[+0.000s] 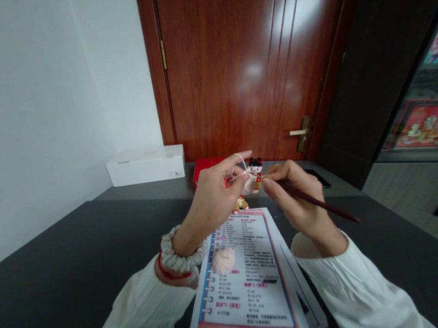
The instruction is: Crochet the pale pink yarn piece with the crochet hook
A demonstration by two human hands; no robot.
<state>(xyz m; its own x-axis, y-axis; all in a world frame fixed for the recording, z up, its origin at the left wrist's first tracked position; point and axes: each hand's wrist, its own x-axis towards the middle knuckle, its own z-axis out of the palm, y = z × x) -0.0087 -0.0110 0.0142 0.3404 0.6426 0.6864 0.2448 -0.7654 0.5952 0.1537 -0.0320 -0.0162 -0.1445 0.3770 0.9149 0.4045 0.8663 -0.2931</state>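
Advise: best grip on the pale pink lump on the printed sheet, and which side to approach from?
Pinch the pale pink lump across its middle from above, coming from its right. It is a low, rounded mound lying loose on the printed sheet, so fingers can straddle it. The wrist of the left hand crowds its left side, while open sheet lies to its right.

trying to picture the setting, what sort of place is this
Probably a room in a home, used as a craft corner: a dark desk stands against a white wall, a glossy wooden door with a lever handle lies beyond it, and printed pattern sheets lie below a small crocheted doll.
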